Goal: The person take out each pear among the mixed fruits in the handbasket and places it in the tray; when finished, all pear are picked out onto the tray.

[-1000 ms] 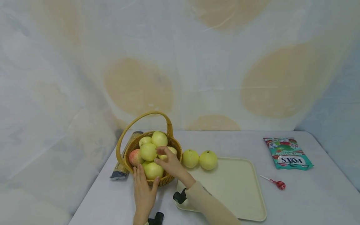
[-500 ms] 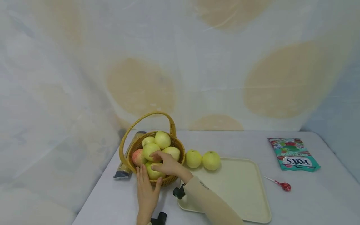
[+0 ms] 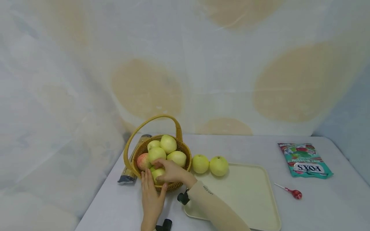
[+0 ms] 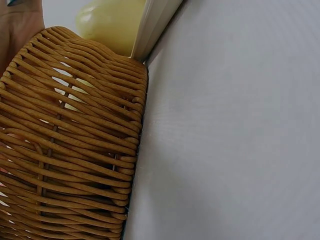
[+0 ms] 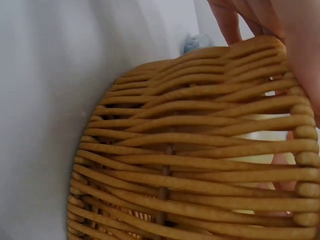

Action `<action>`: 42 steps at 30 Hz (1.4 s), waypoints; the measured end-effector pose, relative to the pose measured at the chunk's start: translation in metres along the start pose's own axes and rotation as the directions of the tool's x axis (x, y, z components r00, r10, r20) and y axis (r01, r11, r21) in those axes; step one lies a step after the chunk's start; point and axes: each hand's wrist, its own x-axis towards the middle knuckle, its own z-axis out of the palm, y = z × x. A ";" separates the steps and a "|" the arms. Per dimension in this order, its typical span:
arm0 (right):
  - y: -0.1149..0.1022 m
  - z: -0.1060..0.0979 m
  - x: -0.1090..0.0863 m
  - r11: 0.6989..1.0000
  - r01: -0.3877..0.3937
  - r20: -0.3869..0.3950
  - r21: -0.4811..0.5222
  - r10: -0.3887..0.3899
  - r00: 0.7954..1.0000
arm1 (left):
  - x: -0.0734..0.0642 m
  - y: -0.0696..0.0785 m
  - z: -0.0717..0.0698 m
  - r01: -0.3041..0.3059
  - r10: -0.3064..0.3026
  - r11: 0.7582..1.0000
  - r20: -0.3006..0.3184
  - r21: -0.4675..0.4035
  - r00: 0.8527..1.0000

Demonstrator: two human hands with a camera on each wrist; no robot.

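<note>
A wicker basket (image 3: 189, 160) with an arched handle stands on the left of the table, heaped with several yellow-green apples (image 3: 168, 144) and a red one (image 3: 143, 161). My right hand (image 3: 172, 171) reaches over its rim, with fingers and thumb curled round the front yellow-green apple (image 3: 157, 175), which is partly hidden. Against the basket's near left side rests my left hand (image 3: 151, 199), fingers straight and thumb spread. The left wrist view is filled by the woven wall (image 4: 70, 130); in the right wrist view the weave (image 5: 190, 145) hides most of the fingers inside.
Two yellow-green apples (image 3: 218, 166) sit by the upper left corner of a cream tray (image 3: 237, 192). Farther right lie a red lollipop (image 3: 296, 194) and a teal FOX'S candy bag (image 3: 307, 163). A long brownish packet (image 3: 127, 178) lies behind the basket's left side.
My right hand has moved down and toward me, from among the middle apples onto the front one, and its fingers have closed round it. The left hand stays against the basket.
</note>
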 end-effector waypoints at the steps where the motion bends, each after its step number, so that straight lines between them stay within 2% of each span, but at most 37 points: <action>1: 0.000 0.000 0.000 1.000 -0.003 0.009 -0.014 0.003 1.000 | 0.000 0.001 0.000 0.004 -0.004 1.000 0.001 0.000 1.000; 7: 0.003 -0.001 -0.002 0.997 -0.027 0.065 -0.068 0.031 0.997 | -0.002 0.004 0.001 -0.001 0.001 1.000 -0.005 0.005 1.000; 15: 0.003 -0.002 -0.004 0.997 0.020 0.041 -0.074 -0.017 0.999 | -0.003 0.004 0.002 0.011 -0.011 1.000 0.001 -0.004 1.000; 18: 0.003 -0.003 -0.005 0.999 0.031 0.010 -0.041 -0.031 0.999 | -0.003 0.004 0.002 0.016 -0.016 1.000 0.003 -0.004 1.000; 26: 0.004 -0.010 -0.014 0.992 0.030 -0.108 0.124 -0.017 0.994 | -0.002 0.005 0.002 0.019 -0.019 1.000 0.009 -0.020 1.000; 31: 0.006 -0.021 -0.022 0.987 0.065 -0.219 0.148 -0.031 0.975 | -0.001 0.005 0.002 0.014 -0.014 0.999 -0.001 -0.032 1.000; 35: 0.008 -0.029 -0.029 0.982 0.094 -0.309 0.165 -0.039 0.950 | 0.000 0.003 0.002 -0.006 0.005 1.000 -0.023 -0.026 1.000; 42: 0.014 -0.040 -0.039 0.958 0.147 -0.399 0.246 -0.038 0.916 | 0.000 0.002 0.000 -0.011 0.010 1.000 -0.021 -0.027 1.000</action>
